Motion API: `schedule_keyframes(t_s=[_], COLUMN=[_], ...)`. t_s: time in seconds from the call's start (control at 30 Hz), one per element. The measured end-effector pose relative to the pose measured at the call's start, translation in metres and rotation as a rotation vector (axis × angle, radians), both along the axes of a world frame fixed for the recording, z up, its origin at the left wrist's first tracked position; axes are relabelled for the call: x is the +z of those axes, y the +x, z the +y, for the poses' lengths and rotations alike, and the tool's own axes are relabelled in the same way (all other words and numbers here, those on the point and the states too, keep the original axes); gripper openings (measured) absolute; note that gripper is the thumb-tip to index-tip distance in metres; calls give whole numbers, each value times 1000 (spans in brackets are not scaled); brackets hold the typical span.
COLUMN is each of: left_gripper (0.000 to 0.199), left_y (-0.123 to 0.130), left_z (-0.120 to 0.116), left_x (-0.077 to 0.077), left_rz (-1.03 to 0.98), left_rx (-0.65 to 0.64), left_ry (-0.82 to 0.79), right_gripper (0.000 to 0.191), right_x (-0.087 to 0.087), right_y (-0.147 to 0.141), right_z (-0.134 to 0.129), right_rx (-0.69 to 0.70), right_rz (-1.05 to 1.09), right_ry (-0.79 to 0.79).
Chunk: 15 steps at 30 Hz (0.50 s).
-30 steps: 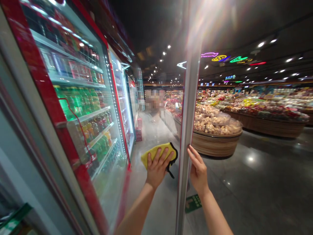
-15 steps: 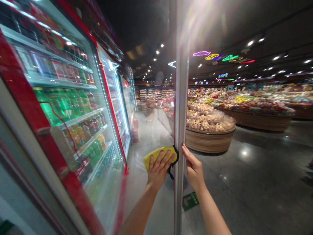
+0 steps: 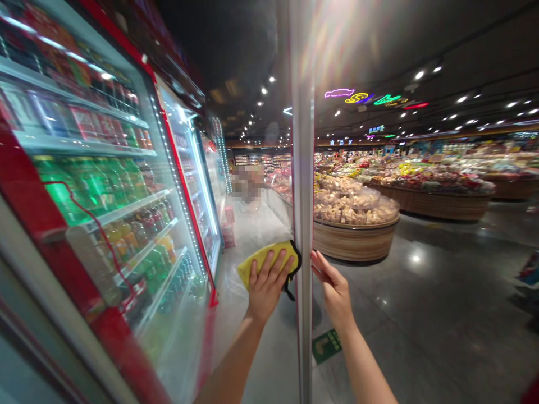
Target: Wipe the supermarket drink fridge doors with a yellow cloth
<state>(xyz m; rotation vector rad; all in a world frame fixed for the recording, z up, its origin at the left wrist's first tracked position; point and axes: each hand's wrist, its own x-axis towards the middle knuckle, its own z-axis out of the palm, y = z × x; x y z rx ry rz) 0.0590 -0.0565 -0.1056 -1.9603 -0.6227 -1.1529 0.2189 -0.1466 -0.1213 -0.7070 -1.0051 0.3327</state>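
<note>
My left hand [image 3: 266, 286] presses a yellow cloth [image 3: 256, 261] with black edging flat against a glass door [image 3: 261, 359], fingers spread over it. A black loop dangles from the cloth beside the metal door frame [image 3: 304, 224]. On the other side of that frame, my right hand [image 3: 334, 289] has its fingers stretched out, the tips at the frame's edge. Its thumb is hard to make out. Faint smears show on the glass around the cloth.
At left stands a red-framed drinks cooler [image 3: 126, 348] with shelves of bottles and cans. A round wood-sided display [image 3: 357, 241] of packaged goods is beyond the door, with further displays behind. A green floor sign [image 3: 326, 347] lies below my right hand.
The view has shifted slightly, so the door frame and cooler sit further left. My left hand and the cloth appear a little higher and further left; both hands keep much the same pose.
</note>
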Motion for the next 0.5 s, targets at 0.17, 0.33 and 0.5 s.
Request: schedule_keyframes(t_s=[0.17,0.33,0.5], left_gripper=[60,62,63], left_y=[14,49,49], left_z=[-7,-16,-12], left_x=[11,49,31], left_rz=[-109,-77,-38], left_rx=[-53,-115,-111], left_ry=[-136,-146,-44], right_gripper=[51,46,43], right_x=[7,20,19], right_y=[11,16,15], right_z=[-8,-17,-20], right_rx=[-161,-273,-281], right_rz=[91,66,61], right_ry=[-15,-28,-66])
